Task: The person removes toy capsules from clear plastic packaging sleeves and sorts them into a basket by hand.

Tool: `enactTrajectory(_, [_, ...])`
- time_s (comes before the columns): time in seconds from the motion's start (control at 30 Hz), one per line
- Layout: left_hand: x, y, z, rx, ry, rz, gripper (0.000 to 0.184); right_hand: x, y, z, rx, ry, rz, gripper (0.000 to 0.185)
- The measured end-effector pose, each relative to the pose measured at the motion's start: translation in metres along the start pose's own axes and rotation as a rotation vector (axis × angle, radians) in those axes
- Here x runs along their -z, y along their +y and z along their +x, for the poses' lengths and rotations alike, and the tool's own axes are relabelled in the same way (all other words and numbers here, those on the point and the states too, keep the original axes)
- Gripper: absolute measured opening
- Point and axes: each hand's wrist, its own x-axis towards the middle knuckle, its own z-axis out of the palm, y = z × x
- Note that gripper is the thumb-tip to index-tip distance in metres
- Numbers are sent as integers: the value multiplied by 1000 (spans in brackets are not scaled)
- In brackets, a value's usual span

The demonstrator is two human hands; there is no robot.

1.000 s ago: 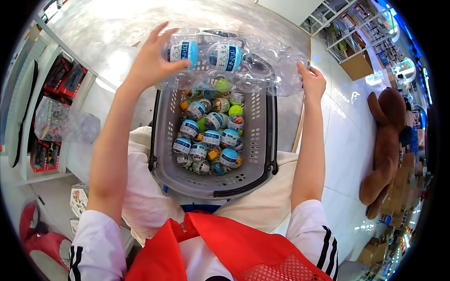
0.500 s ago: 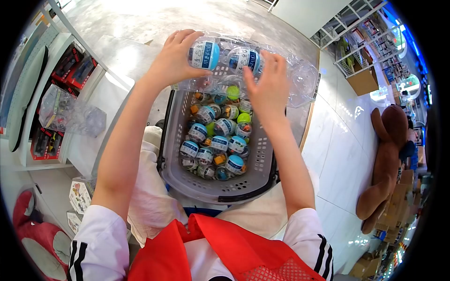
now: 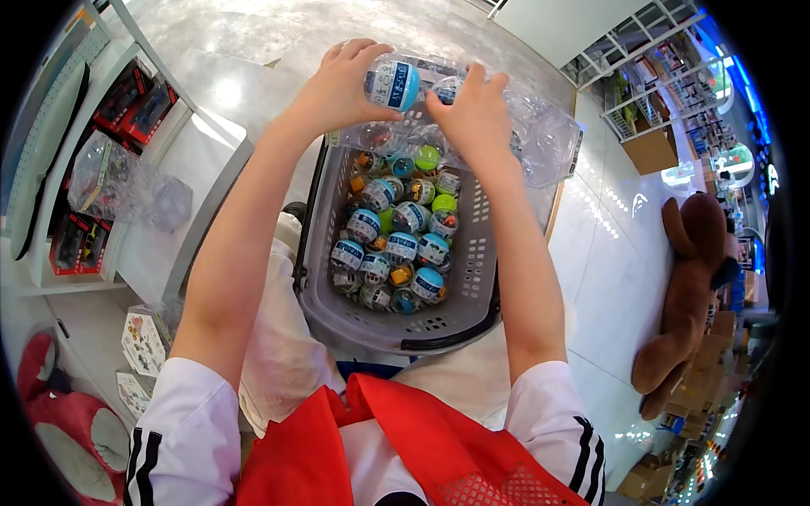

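My left hand (image 3: 344, 88) is closed round a clear capsule ball (image 3: 391, 86) with a blue end and a printed white label. Beside it, my right hand (image 3: 474, 114) curls over a second capsule ball (image 3: 445, 89), mostly hidden behind the fingers. Both hands are above the far end of a grey perforated basket (image 3: 468, 291). Inside the basket lie many similar capsules (image 3: 402, 248), some blue-labelled and a few bright green. Clear crinkled plastic packaging (image 3: 548, 143) spreads beneath and beside my hands across the basket's far end.
At left, a white shelf holds red boxes (image 3: 145, 114) and clear plastic packaging (image 3: 105, 177). Hexagonal boxes (image 3: 143, 344) stand below, near a red plush toy (image 3: 76, 430). A brown plush toy (image 3: 688, 295) lies on the right-hand floor, with cardboard boxes (image 3: 713, 367) behind it.
The left hand has moved slightly right and up with its capsule. The right hand has shifted left over the second capsule, covering most of it. The view has shifted a little.
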Motion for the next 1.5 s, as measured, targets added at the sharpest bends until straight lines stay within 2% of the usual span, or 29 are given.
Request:
enactTrajectory(0.23, [-3, -2, -2, 13, 22, 31, 86, 0, 7, 1, 9, -17, 28, 68])
enactTrajectory(0.33, [-4, -4, 0, 32, 23, 25, 87, 2, 27, 16, -237, -138, 617, 65])
enactTrajectory(0.43, [-3, -5, 2, 47, -6, 14, 87, 17, 42, 0, -265, -301, 1259, 59])
enactTrajectory(0.53, [-7, -5, 1, 32, 4, 31, 87, 13, 49, -46, -199, -536, 1648, 49])
enactTrajectory(0.6, [-6, -6, 1, 8, 13, 16, 86, 5, 45, -81, -241, -717, 1665, 44])
enactTrajectory(0.67, [-6, -6, 1, -7, 17, 15, 85, -31, 52, -107, -333, -896, 1462, 46])
enactTrajectory(0.77, [-4, -1, 0, 13, 5, 34, 84, -80, 60, -122, -520, -771, 1077, 55])
enactTrajectory(0.87, [-1, 1, -1, 30, -16, 32, 85, -154, 103, -114, -530, -502, 758, 65])
enactTrajectory(0.97, [-2, -3, 1, 2, -20, 11, 88, -164, 103, -106, -627, -321, 617, 67])
enactTrajectory(1.17, [10, 8, 3, 50, -74, -14, 87, -190, 120, -115, -630, -227, 423, 67])
enactTrajectory(1.27, [15, 11, 4, 80, -116, -9, 88, -188, 126, -119, -555, -210, 346, 58])
enactTrajectory(1.33, [12, 11, 6, 108, -113, -60, 88, -165, 112, -113, -318, -91, 296, 32])
enactTrajectory(1.37, [12, 11, 6, 115, -120, -55, 89, -173, 113, -112, -217, 45, 333, 17])
enactTrajectory(1.4, [12, 12, 6, 122, -130, -55, 89, -148, 94, -106, -210, 52, 614, 8])
enactTrajectory(1.43, [12, 12, 7, 126, -138, -51, 89, -134, 75, -105, -114, 95, 604, 7])
enactTrajectory(1.47, [13, 12, 7, 132, -144, -44, 89, -114, 57, -105, 36, 38, 636, 6])
enactTrajectory(1.5, [13, 11, 7, 128, -147, -32, 89, -105, 40, -105, 232, 125, 702, 5])
